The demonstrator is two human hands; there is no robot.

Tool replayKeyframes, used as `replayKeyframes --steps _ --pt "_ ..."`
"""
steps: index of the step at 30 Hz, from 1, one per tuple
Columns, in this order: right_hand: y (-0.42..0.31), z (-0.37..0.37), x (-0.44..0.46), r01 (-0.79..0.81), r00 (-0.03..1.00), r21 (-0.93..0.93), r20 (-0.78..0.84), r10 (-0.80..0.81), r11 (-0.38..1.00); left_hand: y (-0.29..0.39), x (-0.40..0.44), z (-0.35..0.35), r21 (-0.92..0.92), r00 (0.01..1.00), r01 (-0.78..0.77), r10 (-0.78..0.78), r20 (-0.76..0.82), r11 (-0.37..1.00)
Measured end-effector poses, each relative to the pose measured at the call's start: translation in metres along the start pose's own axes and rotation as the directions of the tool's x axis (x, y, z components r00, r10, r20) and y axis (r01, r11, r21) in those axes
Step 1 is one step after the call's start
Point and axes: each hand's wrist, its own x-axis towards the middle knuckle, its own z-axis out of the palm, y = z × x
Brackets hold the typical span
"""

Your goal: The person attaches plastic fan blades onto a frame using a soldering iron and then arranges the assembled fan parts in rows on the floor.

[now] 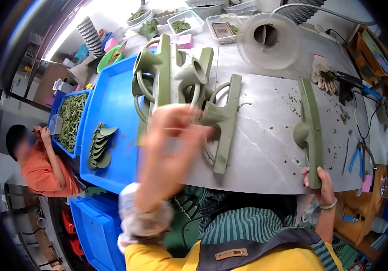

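My right hand grips the lower end of a long green bar-shaped part with a rounded knob on its left side. It lies lengthwise on the metal tabletop. My left hand is smeared by motion, its fingers indistinct. It overlaps a green part with a flat bar, a funnel-like cup and a curved rod; whether it touches that part cannot be told. Just beyond stand several similar green parts with open cups, partly hidden by the hand.
A blue tray holds a stack of green discs. Another blue tray holds many small green pieces beside a seated person. A clear round cover, gloves, a black-and-blue tool and pliers lie on the table.
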Motion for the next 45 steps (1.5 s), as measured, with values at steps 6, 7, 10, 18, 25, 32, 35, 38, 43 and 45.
replayKeyframes --steps 6,7,10,18,25,32,35,38,43,45 --pt "-0.023 0.023 0.003 0.027 0.993 -0.022 -0.110 -0.030 0.999 -0.174 -0.037 -0.224 0.954 0.947 0.297 -0.141 -0.290 0.029" --pt "-0.023 0.018 0.004 0.026 0.995 -0.001 -0.100 -0.026 1.000 -0.191 -0.038 -0.231 0.974 0.963 0.197 -0.165 -0.213 -0.110" --pt "-0.018 0.019 0.003 0.010 0.988 0.072 -0.154 0.001 0.997 -0.241 -0.037 -0.245 0.942 0.982 -0.054 -0.188 -0.010 -0.330" --pt "-0.012 0.007 -0.002 0.016 0.993 0.092 -0.116 -0.005 0.996 -0.299 -0.033 -0.282 0.989 0.998 0.044 -0.041 -0.050 -0.141" --pt "-0.010 -0.001 -0.003 -0.045 0.989 0.167 -0.133 0.068 0.985 -0.324 -0.013 -0.289 0.977 0.966 0.210 -0.147 -0.212 -0.028" --pt "-0.009 -0.001 -0.003 -0.045 0.995 0.157 -0.082 0.058 0.987 -0.312 -0.001 -0.319 0.947 0.983 0.175 0.003 -0.182 0.270" --pt "-0.010 -0.002 -0.003 -0.052 0.996 0.157 -0.067 0.063 0.986 -0.287 0.005 -0.336 0.889 0.892 0.139 0.336 -0.304 0.436" --pt "-0.010 -0.002 -0.003 -0.049 0.997 0.172 -0.049 0.058 0.984 -0.271 0.005 -0.365 0.627 0.711 0.475 0.150 -0.687 0.618" --pt "-0.012 -0.002 -0.005 -0.036 0.999 0.167 -0.025 0.041 0.985 -0.218 0.002 -0.368 0.302 0.542 0.142 0.182 -0.821 0.943" --pt "-0.009 -0.005 -0.004 -0.026 1.000 0.147 -0.011 0.028 0.989 -0.173 -0.003 -0.343 0.136 0.568 -0.002 0.113 -0.815 0.991"
